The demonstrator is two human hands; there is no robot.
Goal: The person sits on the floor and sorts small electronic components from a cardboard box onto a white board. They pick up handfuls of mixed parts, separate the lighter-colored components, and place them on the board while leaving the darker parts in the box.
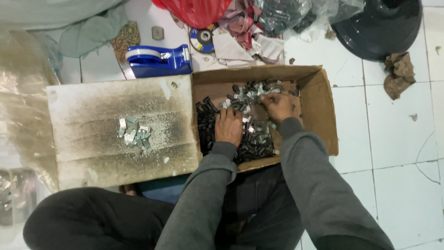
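An open cardboard box (323,111) on the floor holds a heap of small dark and silvery metal parts (252,139). Both my hands are down in that heap. My left hand (228,126) lies palm down on the parts, fingers together. My right hand (276,105) reaches further back, its fingers curled among the pieces; whether it grips one is hidden. A small pile of flat silvery metal pieces (134,133) lies on a stained white board (92,115) left of the box.
A blue tape dispenser (159,60) sits behind the board. A grinding disc (202,39), a red plastic bag (199,11), paper scraps and clear bags lie further back. A dark round basin (379,28) stands at top right. White floor tiles (393,139) lie to the right.
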